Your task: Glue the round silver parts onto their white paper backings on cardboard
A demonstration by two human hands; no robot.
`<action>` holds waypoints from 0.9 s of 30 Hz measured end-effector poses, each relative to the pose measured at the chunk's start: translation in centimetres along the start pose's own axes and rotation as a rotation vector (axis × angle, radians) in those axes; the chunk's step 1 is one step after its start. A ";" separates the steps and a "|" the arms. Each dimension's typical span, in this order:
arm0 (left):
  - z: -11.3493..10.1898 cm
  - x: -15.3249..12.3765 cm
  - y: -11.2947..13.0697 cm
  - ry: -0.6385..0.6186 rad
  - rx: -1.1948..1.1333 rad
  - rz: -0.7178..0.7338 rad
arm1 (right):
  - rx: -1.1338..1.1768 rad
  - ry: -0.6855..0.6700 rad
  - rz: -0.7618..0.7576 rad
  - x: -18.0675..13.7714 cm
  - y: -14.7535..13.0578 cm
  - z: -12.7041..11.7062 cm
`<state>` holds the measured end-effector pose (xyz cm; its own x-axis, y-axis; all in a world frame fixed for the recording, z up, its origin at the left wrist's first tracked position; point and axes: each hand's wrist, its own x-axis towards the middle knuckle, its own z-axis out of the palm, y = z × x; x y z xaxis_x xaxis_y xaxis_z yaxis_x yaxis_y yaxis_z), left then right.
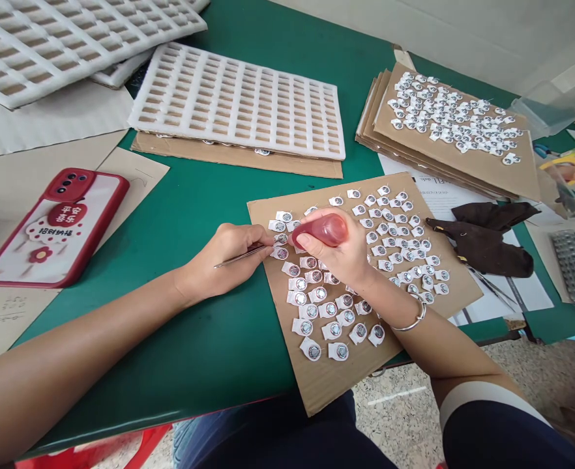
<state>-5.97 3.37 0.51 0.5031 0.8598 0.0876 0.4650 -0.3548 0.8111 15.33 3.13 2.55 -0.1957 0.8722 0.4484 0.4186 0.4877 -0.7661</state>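
Left hand (221,257) is pinching a thin metal pick (241,256), its tip lying among the small white-tabbed round pieces (317,294) at the far-left corner of the near cardboard sheet (326,384). Right hand (343,257) is wrapping tight around a red squeeze bulb (324,229), nozzle pointing at those same pieces. Work is sitting at that corner; the other rows are all looking alike, so treated and untreated cannot be told apart. Stack of cardboard sheets (512,172), far right, is carrying another full spread, probably a finished batch. White foam trays (238,101) are lying far left on the green tabletop (194,195).
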 end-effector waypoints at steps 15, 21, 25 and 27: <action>0.2 0.0 -0.4 0.023 0.030 0.012 | 0.000 -0.008 0.029 -0.1 0.0 0.1; 0.2 -0.2 -0.3 0.039 0.052 0.021 | 0.279 0.119 0.241 0.7 1.2 -0.6; -0.2 -0.3 0.6 0.102 -0.063 -0.045 | 0.307 0.196 0.282 2.8 2.6 -2.8; -0.7 0.0 1.1 0.178 -0.089 -0.100 | 0.279 0.171 0.258 3.8 3.2 -4.0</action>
<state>-5.98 3.21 1.79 0.3173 0.9432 0.0982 0.4362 -0.2372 0.8680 19.48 7.88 3.62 0.0443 0.9597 0.2776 0.1735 0.2663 -0.9481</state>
